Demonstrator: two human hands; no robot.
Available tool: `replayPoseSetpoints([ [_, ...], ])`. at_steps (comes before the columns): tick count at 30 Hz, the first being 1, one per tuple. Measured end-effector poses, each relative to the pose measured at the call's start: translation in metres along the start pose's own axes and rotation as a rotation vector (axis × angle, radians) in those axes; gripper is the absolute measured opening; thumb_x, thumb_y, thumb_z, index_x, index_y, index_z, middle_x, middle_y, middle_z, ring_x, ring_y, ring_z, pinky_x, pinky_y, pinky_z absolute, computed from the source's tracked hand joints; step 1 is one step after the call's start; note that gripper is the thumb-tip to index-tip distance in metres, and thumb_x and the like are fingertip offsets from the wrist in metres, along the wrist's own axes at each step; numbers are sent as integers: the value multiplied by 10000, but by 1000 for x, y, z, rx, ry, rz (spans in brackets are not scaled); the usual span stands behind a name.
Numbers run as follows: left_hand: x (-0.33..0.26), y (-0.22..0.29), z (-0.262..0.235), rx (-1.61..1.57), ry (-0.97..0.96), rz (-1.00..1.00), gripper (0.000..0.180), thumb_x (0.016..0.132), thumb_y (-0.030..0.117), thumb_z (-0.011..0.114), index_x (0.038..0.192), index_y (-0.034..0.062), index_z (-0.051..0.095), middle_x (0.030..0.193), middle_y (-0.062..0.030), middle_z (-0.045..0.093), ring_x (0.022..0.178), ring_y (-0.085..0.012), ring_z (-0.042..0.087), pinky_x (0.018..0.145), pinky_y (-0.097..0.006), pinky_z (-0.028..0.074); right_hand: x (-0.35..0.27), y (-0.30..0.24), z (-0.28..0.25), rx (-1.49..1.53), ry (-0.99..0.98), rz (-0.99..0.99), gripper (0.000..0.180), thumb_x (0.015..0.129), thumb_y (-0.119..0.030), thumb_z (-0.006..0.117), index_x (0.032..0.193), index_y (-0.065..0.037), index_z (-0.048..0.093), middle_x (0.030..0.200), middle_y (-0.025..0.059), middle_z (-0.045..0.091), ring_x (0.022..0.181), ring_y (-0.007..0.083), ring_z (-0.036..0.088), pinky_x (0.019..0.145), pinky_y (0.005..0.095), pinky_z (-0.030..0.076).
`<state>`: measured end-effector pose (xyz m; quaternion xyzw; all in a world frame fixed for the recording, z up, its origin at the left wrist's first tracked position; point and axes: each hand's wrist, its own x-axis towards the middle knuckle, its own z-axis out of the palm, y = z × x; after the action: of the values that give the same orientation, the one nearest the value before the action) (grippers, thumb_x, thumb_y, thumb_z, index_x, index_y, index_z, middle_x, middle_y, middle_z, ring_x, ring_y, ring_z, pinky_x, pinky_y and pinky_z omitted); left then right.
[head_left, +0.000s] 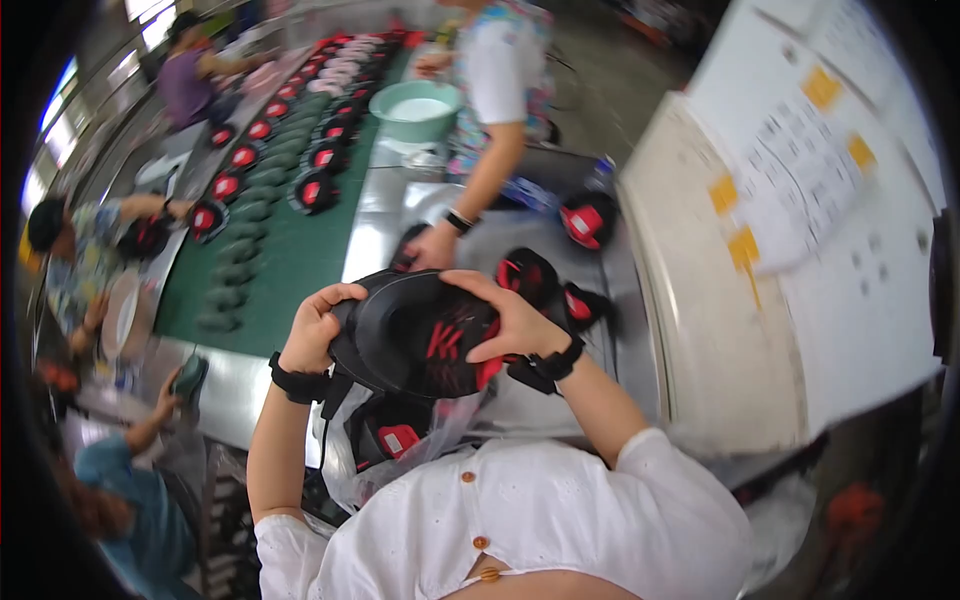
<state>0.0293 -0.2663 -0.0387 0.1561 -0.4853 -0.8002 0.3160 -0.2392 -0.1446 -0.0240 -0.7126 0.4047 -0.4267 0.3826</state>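
Note:
Both my hands hold a black shoe upper with red streaks [405, 335] over the near edge of the metal table. Its rounded black end is toward my left hand [315, 330], whose fingers are closed on that end. My right hand [512, 318] grips the other side, its thumb across the red-marked part. Just beyond the shoe upper, a co-worker's hand [432, 247] rests on a dark piece on the table. Below it, a black shoe piece with a red label [395, 438] lies in a clear plastic bag [352, 482].
Left of the table runs a green conveyor belt [300, 262] with rows of dark soles and black-and-red shoe uppers [313, 190]. A green basin [416, 108] stands beyond. More black-and-red pieces [527, 277] lie right of my hands, before a white board with papers [745, 330]. Co-workers sit at left.

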Motion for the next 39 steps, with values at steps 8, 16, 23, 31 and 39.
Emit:
replayPoseSetpoints([
  [8,50,-21,121,183,-271,-17,544,621,364,771,859,99,360,817,21,401,737,-64,397,644,-196,350,-135,-54,-33,72,458,173,1207,541,-485,811,1435,-118,88,1471,104,154,1348,251,181,1062,368,216],
  [16,67,-82,228,522,-729,305,322,813,239,625,938,61,387,1045,-90,427,1031,-161,393,942,-284,264,-252,-144,12,-608,828,90,786,530,-136,621,1285,-81,408,1319,222,345,1270,360,295,1044,380,237],
  [23,30,-99,334,303,-1172,664,602,761,461,662,1186,126,396,1183,-219,428,1037,-326,472,826,-412,420,-351,-245,51,-919,910,191,760,706,-498,641,1275,-39,433,1273,247,379,1164,367,416,960,379,347],
  [31,57,-105,292,636,-1323,319,262,758,193,674,923,16,573,1050,-195,555,909,-309,571,771,-371,471,-534,-245,85,-171,1984,-1014,433,735,-333,584,1110,-117,557,1136,60,547,1027,264,471,784,347,396],
  [39,78,-94,278,680,-1089,234,139,792,129,608,844,3,589,845,-142,616,773,-249,592,693,-306,457,-712,-66,16,-472,2761,118,305,800,-211,529,1078,-91,568,947,69,622,832,262,586,726,392,478],
])
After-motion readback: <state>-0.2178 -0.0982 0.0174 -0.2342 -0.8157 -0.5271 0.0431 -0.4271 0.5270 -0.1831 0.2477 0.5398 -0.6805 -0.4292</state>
